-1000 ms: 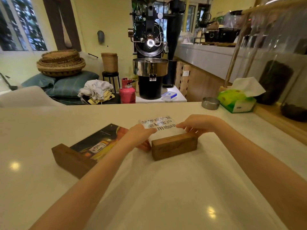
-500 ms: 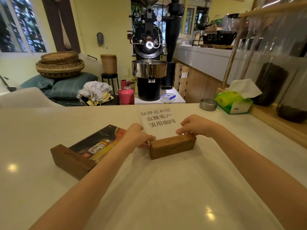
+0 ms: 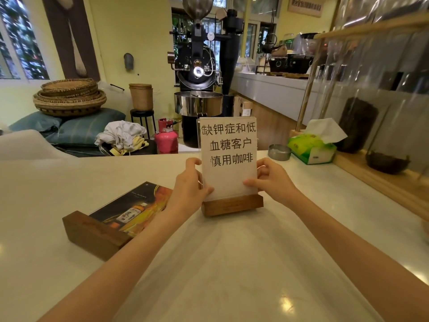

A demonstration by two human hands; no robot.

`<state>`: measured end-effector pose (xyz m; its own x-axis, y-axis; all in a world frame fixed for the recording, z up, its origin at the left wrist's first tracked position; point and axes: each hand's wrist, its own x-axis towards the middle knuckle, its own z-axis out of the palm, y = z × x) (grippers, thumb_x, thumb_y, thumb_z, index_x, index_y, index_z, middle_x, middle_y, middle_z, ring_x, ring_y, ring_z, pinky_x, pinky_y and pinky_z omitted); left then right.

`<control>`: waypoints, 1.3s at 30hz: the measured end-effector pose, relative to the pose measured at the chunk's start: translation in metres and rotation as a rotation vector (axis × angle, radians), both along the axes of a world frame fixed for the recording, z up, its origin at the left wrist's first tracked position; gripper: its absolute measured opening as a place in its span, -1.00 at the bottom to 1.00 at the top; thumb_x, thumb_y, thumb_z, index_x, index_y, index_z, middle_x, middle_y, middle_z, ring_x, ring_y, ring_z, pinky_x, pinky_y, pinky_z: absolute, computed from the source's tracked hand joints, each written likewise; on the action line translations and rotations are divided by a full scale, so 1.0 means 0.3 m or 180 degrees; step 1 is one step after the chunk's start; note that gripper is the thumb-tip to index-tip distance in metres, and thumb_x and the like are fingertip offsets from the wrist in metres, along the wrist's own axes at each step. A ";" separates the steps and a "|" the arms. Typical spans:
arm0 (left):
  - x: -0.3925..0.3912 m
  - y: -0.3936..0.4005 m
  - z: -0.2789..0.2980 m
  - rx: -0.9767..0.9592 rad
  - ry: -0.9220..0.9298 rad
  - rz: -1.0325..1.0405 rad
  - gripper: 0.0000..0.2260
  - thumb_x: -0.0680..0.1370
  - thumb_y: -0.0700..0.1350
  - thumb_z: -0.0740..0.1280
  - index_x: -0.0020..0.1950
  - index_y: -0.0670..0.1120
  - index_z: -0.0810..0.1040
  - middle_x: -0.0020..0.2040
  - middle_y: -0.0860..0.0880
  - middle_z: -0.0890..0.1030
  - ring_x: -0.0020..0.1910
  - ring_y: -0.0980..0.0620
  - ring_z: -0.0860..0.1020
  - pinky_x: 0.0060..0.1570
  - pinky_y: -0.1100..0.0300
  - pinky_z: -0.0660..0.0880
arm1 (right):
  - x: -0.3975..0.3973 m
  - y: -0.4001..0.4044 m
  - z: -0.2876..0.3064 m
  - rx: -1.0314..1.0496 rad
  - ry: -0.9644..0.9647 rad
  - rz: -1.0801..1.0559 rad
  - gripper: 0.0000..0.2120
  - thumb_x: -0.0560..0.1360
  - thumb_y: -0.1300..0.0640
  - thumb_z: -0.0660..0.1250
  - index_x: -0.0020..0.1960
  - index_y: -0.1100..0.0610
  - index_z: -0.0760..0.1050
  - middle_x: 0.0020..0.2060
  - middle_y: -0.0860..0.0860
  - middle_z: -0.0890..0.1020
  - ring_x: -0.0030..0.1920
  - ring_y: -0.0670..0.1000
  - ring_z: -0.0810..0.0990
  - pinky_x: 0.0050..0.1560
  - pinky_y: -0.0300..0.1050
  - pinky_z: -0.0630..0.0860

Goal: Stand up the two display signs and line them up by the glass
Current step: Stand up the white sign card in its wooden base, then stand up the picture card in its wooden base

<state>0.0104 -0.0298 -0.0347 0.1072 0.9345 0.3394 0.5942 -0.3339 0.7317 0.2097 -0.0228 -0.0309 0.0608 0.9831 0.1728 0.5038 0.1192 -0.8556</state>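
A: Hands status?

B: Left hand [image 3: 189, 189] and right hand [image 3: 272, 181] pinch opposite side edges of the white sign [image 3: 228, 156]. Fingers wrapped behind, thumbs in front. Two-sided grip likely to keep the panel from tipping while the wooden base [image 3: 232, 204] seats flat on the tabletop [image 3: 232, 263].

A: Sign upright?

B: Yes, base down, text facing the camera. Mid-tabletop, well apart from the glass [image 3: 383, 94] on the right.

A: Second one?

B: Dark sign [image 3: 130, 209] lies flat just beside the left hand, wooden base on its near end. Not stood yet.

A: Anything in the way?

B: Tissue box [image 3: 312, 147] and metal dish [image 3: 279, 152] sit near the glass; lining up probably has to fit in front of them.
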 end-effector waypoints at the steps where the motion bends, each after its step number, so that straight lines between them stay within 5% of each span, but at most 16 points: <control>1: 0.000 -0.005 -0.005 0.0074 0.0035 -0.0021 -0.47 0.42 -0.26 0.40 0.30 -0.15 0.22 -0.28 0.13 0.38 -0.25 0.09 0.46 -0.33 0.36 0.40 | 0.001 -0.009 -0.003 0.0042 0.0043 -0.0012 -0.66 0.35 0.19 0.44 0.03 0.13 0.36 -0.02 0.05 0.57 -0.07 0.09 0.59 -0.17 -0.09 0.61; 9: 0.000 -0.049 -0.042 0.0285 0.0076 -0.0217 -0.58 0.47 -0.23 0.34 0.24 -0.12 0.22 -0.08 0.01 0.47 -0.11 0.04 0.51 -0.26 0.40 0.42 | 0.002 -0.066 -0.022 0.0131 0.0135 -0.0095 -0.66 0.34 0.22 0.44 0.04 0.13 0.38 0.12 0.10 0.58 0.01 0.08 0.58 -0.04 -0.04 0.60; 16: 0.001 -0.064 -0.049 0.0222 0.0157 -0.0291 -0.64 0.49 -0.22 0.31 0.21 -0.12 0.24 0.20 -0.13 0.51 0.03 0.02 0.48 -0.03 0.21 0.46 | -0.007 -0.096 -0.030 0.0080 0.0249 -0.0223 -0.63 0.34 0.23 0.44 0.08 0.17 0.40 0.18 0.12 0.57 0.10 0.12 0.57 0.13 0.10 0.56; 21: -0.002 -0.071 -0.043 0.0133 0.0215 -0.0297 -0.66 0.50 -0.21 0.31 0.19 -0.12 0.25 0.19 -0.12 0.51 0.09 -0.04 0.50 0.00 0.16 0.48 | -0.021 -0.108 -0.032 0.0084 0.0188 -0.0327 -0.62 0.36 0.20 0.43 0.10 0.17 0.37 0.19 0.09 0.55 0.06 0.05 0.55 0.09 -0.03 0.53; 25: -0.038 -0.062 -0.019 0.0031 0.0485 -0.0467 -0.67 0.46 -0.15 0.36 0.16 -0.11 0.32 0.14 -0.10 0.49 -0.01 -0.01 0.50 -0.06 0.19 0.51 | -0.042 -0.152 -0.038 0.0588 -0.0127 -0.0974 -0.55 0.33 0.13 0.47 0.12 0.17 0.35 -0.02 0.05 0.54 -0.07 0.03 0.53 -0.03 -0.10 0.53; 29: -0.145 -0.037 0.048 -0.0360 0.1231 -0.0713 -0.63 0.44 -0.03 0.38 0.21 -0.07 0.42 0.20 -0.07 0.50 0.10 0.01 0.51 0.08 0.15 0.51 | -0.113 -0.241 -0.022 0.1328 0.0058 -0.0984 -0.80 0.40 0.18 0.39 -0.07 0.15 0.38 -0.26 -0.06 0.52 -0.25 -0.03 0.50 -0.28 -0.33 0.51; 34: -0.330 -0.004 0.126 -0.0739 0.1304 -0.0745 -0.72 0.48 -0.03 0.33 0.17 -0.04 0.49 0.14 -0.05 0.57 0.00 0.05 0.52 -0.18 0.35 0.46 | -0.299 -0.255 -0.011 0.0518 0.0654 -0.0044 -0.95 0.44 0.19 0.35 -0.11 0.15 0.51 -0.17 0.07 0.62 -0.17 0.04 0.61 -0.27 -0.20 0.60; 39: -0.472 0.031 0.124 -0.0943 0.1291 -0.0360 -0.70 0.48 -0.03 0.33 0.17 -0.10 0.51 0.16 -0.12 0.58 0.04 -0.02 0.51 0.08 0.13 0.45 | -0.467 -0.218 -0.011 -0.1254 0.1193 0.0547 -0.80 0.45 0.07 0.33 -0.03 0.19 0.48 -0.15 0.16 0.65 -0.15 0.06 0.68 -0.13 -0.11 0.64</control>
